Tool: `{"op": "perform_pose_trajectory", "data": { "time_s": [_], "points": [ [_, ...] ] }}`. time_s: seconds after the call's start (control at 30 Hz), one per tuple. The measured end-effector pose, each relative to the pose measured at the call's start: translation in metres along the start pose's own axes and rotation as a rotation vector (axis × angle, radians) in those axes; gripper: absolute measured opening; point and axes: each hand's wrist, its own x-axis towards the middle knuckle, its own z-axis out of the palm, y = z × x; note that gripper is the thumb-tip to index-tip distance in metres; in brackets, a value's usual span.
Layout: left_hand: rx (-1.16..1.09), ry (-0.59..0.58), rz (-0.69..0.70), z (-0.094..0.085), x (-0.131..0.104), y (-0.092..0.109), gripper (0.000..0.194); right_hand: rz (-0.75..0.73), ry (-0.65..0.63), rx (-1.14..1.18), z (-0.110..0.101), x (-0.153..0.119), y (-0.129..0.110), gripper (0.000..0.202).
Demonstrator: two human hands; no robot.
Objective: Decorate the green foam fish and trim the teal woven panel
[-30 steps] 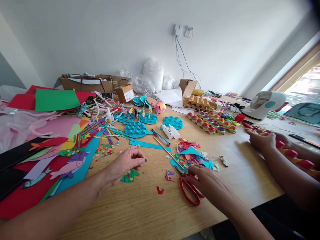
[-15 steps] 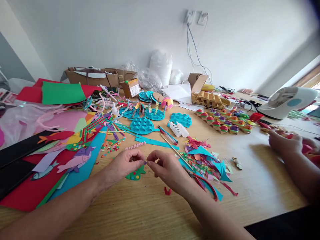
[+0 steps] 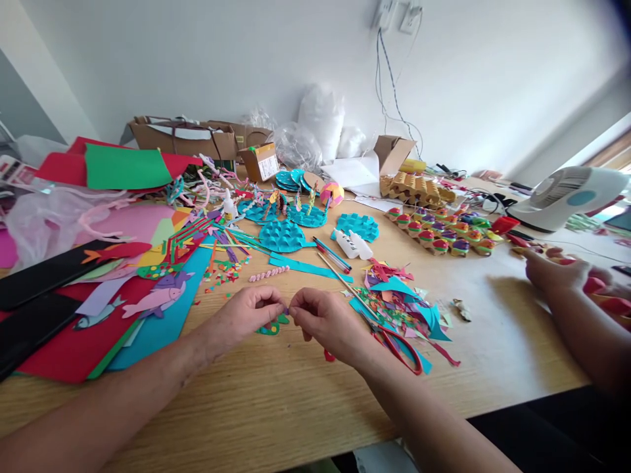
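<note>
Between the fingertips of both hands is a tiny purple piece (image 3: pixel 286 311). My left hand (image 3: pixel 251 312) pinches it from the left, thumb and forefinger together. From the right, my right hand (image 3: pixel 323 318) has its fingers closed at the same spot; what it grips is too small to make out. Under the hands lies a green paper fish with dots (image 3: pixel 269 329), partly covered. A pink twisted strip (image 3: pixel 269 274) lies just beyond my left hand. Red-handled scissors (image 3: pixel 404 348) rest to the right, beside a heap of coloured paper scraps (image 3: pixel 394 299).
Coloured sheets (image 3: pixel 64 341) and paper fish cover the left side. Glue bottles (image 3: pixel 352 244), blue egg-tray pieces (image 3: pixel 282 235) and a painted egg tray (image 3: pixel 444 230) stand farther back. Another person's hands (image 3: pixel 557 272) work at the right, near a white fan (image 3: pixel 566 197).
The view has tilted and shifted slightly, showing the table's front edge. Both hands remain together at the purple piece, now covering more of the green fish.
</note>
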Motion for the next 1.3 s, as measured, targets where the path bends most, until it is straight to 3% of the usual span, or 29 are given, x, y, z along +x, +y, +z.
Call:
{"op": "perform_pose_trajectory", "data": {
  "time_s": [0.2,0.43,0.83,1.1,1.3],
  "points": [
    [0.011,0.015,0.01,-0.004,-0.005,-0.004,0.018,-0.054,0.034,0.076,0.009,0.007,0.009,0.009],
    [0.003,0.056,-0.027,-0.005,-0.002,-0.01,0.013,-0.006,-0.012,0.145,0.011,0.01,0.011,0.007],
    [-0.033,0.126,-0.045,-0.004,-0.001,-0.008,0.015,0.023,-0.03,-0.038,0.005,0.012,-0.003,0.008],
    [-0.037,0.121,-0.051,-0.004,-0.003,-0.013,0.016,-0.01,-0.044,-0.01,0.011,0.017,0.011,0.008],
    [-0.052,0.103,-0.034,-0.002,-0.001,-0.016,0.015,0.0,-0.061,-0.04,0.011,0.016,0.006,0.009]
  ]
}}
